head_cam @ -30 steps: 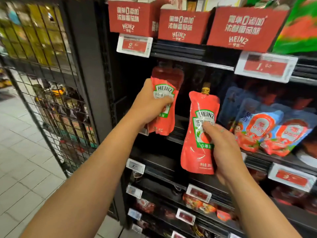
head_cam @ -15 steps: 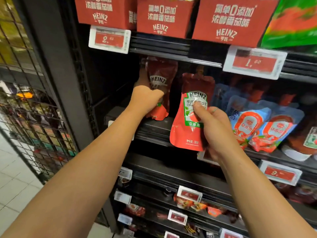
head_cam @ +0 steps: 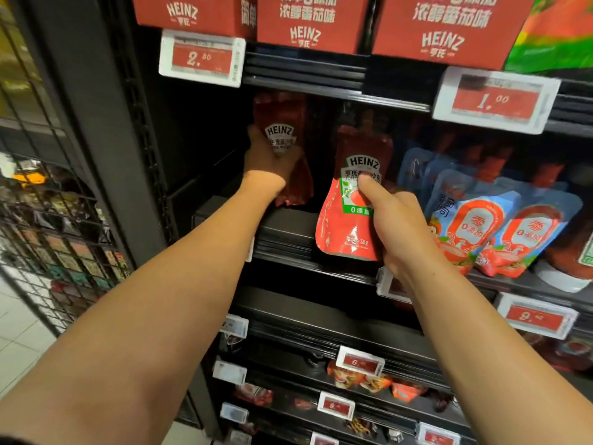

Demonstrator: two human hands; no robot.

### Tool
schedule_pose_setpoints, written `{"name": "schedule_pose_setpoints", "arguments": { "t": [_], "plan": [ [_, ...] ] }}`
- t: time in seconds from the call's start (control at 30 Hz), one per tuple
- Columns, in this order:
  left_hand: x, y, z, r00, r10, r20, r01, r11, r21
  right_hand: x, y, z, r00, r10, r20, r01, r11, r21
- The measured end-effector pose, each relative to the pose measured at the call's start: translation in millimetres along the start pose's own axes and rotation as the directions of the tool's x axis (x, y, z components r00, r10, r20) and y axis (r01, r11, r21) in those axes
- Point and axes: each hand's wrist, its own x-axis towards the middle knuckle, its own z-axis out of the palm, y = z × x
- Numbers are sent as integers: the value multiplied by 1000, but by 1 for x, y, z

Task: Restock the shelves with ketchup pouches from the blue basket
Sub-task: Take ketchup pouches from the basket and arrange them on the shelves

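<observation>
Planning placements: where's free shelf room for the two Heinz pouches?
Free: dark shelf between black upright and blue-and-red sauce pouches, where left hand and right hand hold red Heinz pouches. Crowded rightward.

Both pouches advanced into shelf bay.
Left hand (head_cam: 268,155) carried its pouch (head_cam: 282,146) deep into shadow; right hand (head_cam: 398,226) brought second pouch (head_cam: 349,200) onto the shelf (head_cam: 288,232) edge.

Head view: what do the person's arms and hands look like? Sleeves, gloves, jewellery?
Both forearms are bare up to the frame edge: no sleeves in view, no gloves, no watch or wristband. The left hand lies in the shelf's shadow, so finer detail there is unclear. The right hand is well lit; no ring can be made out in this frame.
</observation>
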Motion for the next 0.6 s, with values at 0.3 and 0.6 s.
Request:
{"name": "schedule_pose_setpoints", "arguments": {
  "t": [0.3, 0.6],
  "plan": [
    [-10, -5, 5, 995, 42, 94, -33, 995, -94, 35, -6, 8, 979, -75, -189, 48, 989, -142],
    [-7, -12, 8, 974, 148, 172, -157, 987, 39, 91, -3, 14, 978, -203, -47, 187, 956, -227]
  ]
}}
